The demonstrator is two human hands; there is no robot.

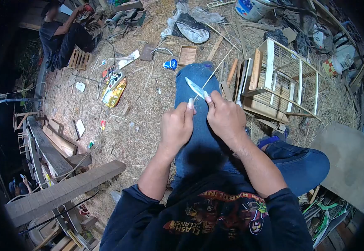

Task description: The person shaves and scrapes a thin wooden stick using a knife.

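Observation:
Above my jeans-covered knee, my left hand point(177, 125) is closed round the near end of a thin stick point(215, 70), its thumb laid along it. The stick slants up and to the right, away from me. My right hand point(227, 117) is wrapped round the handle of a knife point(195, 87). The knife's bright blade points up and to the left and crosses the stick just beyond my left thumb. Most of the handle is hidden in my fingers.
A wooden slatted frame point(274, 79) lies to the right of my knee. Ahead are a small wooden box point(187, 55) and a blue can point(170, 64). A power strip point(116, 80) rests on a yellow packet at left. Another person point(60, 37) sits at upper left. A thick beam point(69, 190) juts in at lower left.

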